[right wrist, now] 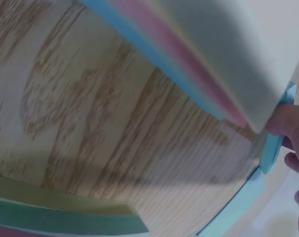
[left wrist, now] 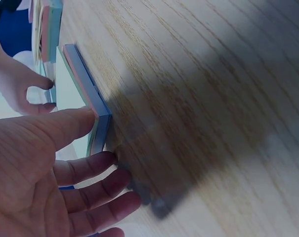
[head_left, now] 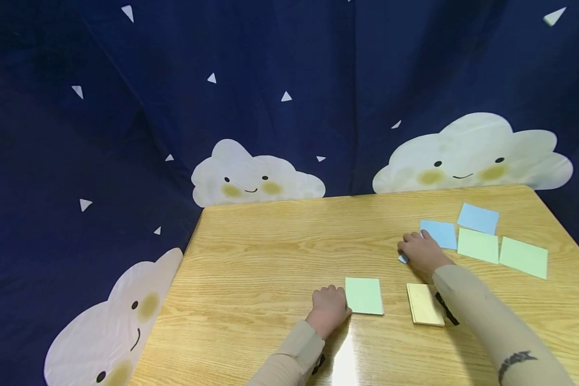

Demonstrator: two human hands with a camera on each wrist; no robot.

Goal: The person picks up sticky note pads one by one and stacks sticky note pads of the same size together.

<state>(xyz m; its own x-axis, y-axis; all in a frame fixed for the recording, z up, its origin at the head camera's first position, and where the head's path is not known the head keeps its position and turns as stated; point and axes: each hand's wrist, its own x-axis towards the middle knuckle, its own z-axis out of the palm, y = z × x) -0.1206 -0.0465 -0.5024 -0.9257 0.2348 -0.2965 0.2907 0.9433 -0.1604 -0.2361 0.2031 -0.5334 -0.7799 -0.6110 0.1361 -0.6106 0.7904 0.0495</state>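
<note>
A pad of sticky notes [head_left: 364,296] with a pale green top lies on the table; the left wrist view shows pink and blue layers under it. My left hand [head_left: 329,305] is at its left side, the thumb [left wrist: 80,123] touching the pad's edge near a corner and the other fingers loosely bent. Farther back on the right, my right hand [head_left: 422,251] pinches a small blue sticky note [head_left: 403,258] just above or on the tabletop. In the right wrist view the blue note [right wrist: 273,148] stands between thumb and fingers, partly hidden.
A yellow-topped pad [head_left: 424,304] lies beside the right sleeve. Behind the right hand are two blue notes [head_left: 439,235] and two green notes [head_left: 477,245], flat on the wooden table [head_left: 270,241]. A dark blue curtain [head_left: 270,53] with clouds hangs along the back and left.
</note>
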